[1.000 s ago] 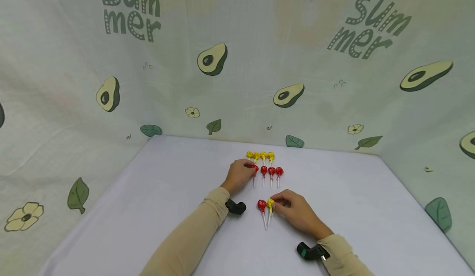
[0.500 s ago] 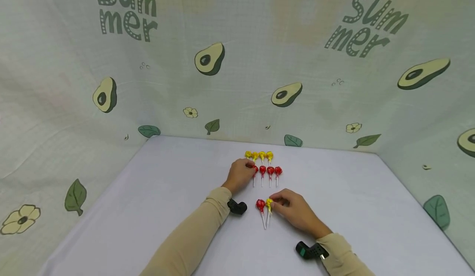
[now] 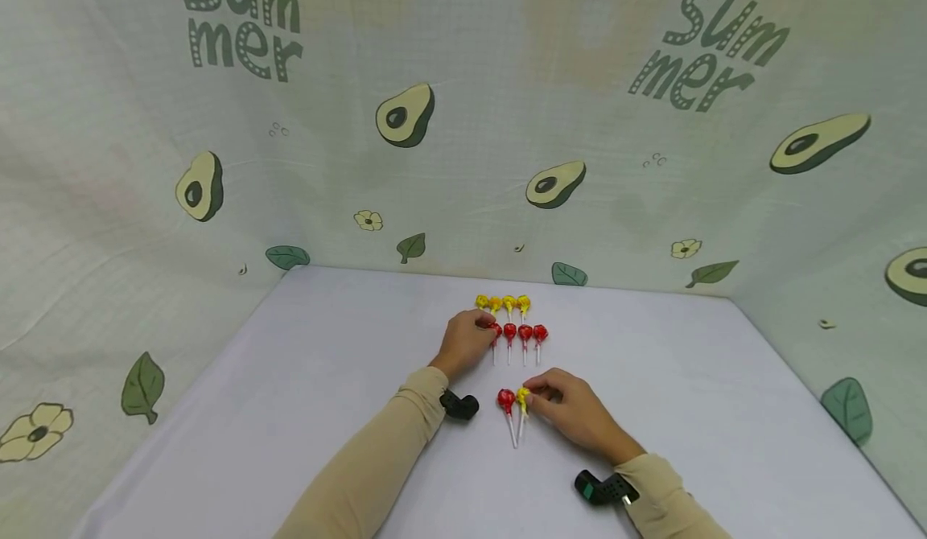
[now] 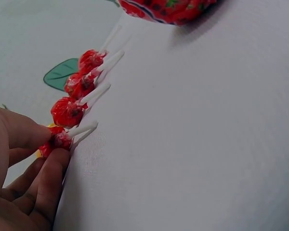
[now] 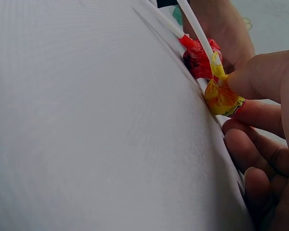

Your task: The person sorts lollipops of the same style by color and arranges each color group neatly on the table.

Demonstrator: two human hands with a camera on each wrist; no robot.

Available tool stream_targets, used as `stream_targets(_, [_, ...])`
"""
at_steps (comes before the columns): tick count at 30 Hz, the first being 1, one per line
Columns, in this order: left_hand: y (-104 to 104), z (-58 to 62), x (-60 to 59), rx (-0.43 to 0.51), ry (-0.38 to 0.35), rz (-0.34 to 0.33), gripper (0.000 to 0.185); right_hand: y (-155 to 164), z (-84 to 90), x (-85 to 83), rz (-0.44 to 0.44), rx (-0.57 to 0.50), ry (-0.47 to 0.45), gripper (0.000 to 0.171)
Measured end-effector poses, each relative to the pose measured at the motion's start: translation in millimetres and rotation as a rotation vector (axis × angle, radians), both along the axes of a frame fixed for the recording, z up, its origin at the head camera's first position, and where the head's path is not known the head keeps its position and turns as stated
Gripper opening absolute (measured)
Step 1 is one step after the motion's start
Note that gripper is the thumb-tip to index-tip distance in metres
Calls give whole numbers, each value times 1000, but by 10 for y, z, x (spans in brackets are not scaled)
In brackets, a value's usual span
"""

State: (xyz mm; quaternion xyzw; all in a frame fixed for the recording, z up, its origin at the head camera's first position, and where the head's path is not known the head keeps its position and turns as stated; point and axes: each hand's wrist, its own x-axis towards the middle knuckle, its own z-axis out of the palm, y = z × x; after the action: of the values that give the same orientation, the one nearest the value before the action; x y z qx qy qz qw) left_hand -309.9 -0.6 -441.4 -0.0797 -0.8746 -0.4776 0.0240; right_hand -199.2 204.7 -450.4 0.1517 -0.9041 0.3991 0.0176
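Observation:
My left hand [image 3: 463,346] pinches the leftmost red lollipop [image 4: 61,139] of a row by its wrapped head, thumb on one side and fingers on the other. Three more red lollipops [image 3: 525,332] lie to its right, sticks toward me. Closer in, my right hand [image 3: 575,412] pinches a yellow lollipop [image 5: 222,96] by its head between thumb and forefinger. Just left of it lies a single red lollipop [image 3: 506,399]; the two sticks come near each other at their lower ends. In the right wrist view the left arm shows behind them.
A row of several yellow lollipops [image 3: 509,302] lies behind the red row, its left part close to my left hand. The white table [image 3: 326,346] meets a hanging cloth [image 3: 463,121] printed with avocados and leaves. Each wrist carries a black camera mount [image 3: 459,405].
The whole head view has shifted slightly, so everything sits a little further left. Both hands keep their places on the lollipops.

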Motion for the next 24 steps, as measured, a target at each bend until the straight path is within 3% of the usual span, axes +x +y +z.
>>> stream_targets(20, [-115, -72, 4, 21, -46, -42, 22, -9, -29, 13, -1, 9, -18, 15])
stream_targets(24, [-183, -40, -8, 15, -67, -69, 23, -10, 6, 3, -7, 15, -14, 16])
